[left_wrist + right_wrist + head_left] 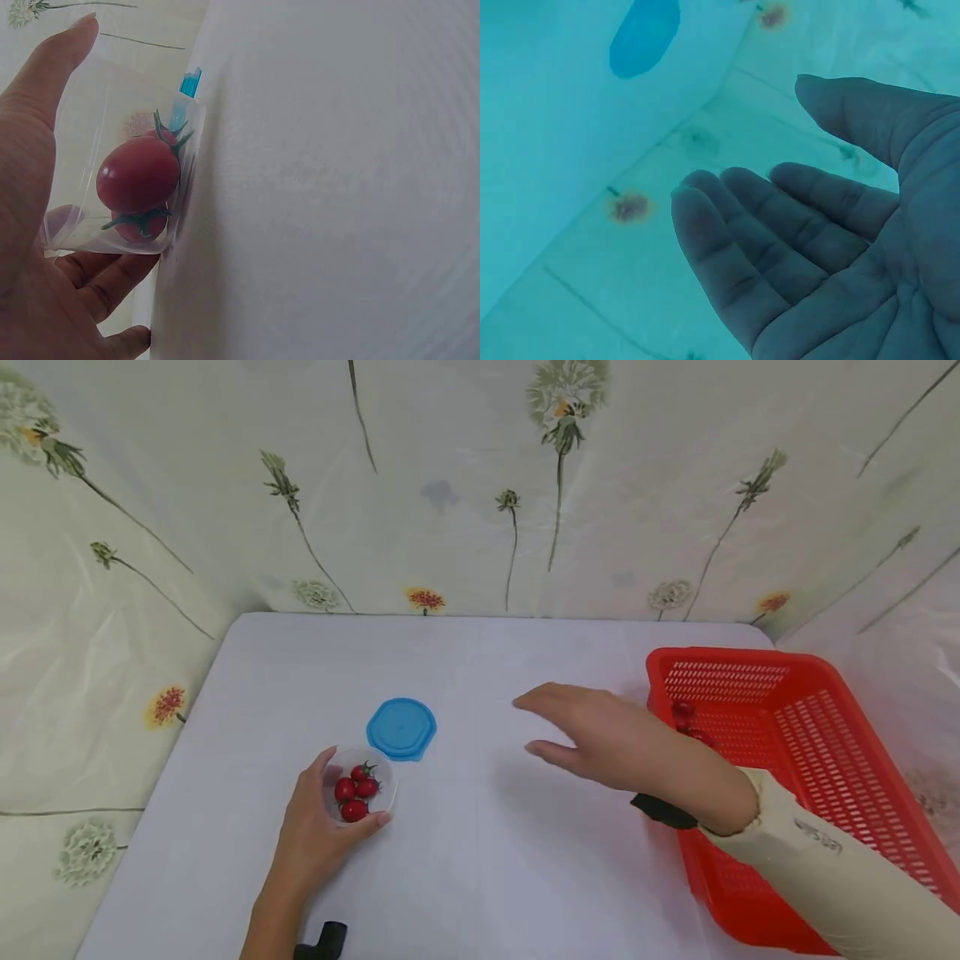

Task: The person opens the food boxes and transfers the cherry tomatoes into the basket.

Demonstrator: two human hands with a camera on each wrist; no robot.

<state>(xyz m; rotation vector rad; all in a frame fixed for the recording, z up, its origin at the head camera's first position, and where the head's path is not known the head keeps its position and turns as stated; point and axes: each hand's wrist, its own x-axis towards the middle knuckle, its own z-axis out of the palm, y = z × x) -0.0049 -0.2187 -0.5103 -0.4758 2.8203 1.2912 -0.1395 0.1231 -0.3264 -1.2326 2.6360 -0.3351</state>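
A clear round cup (386, 791) with several small red tomatoes (355, 810) in it stands on the white table at the left. My left hand (311, 839) holds it, thumb and fingers curled round its wall. In the left wrist view the cup (82, 165) shows red tomatoes (139, 174) with green stems behind its side. Just behind the cup lies a blue lid (402, 728), flat on the table. My right hand (592, 735) hangs above the table, left of the red basket, fingers extended and thumb apart, holding nothing; its palm (840, 247) shows bare in the right wrist view.
A red plastic basket (813, 668) stands at the right, partly under my right forearm, with a few red tomatoes (684, 710) near its left wall. A flowered cloth (450, 485) hangs behind the white table (480, 652) and at its sides.
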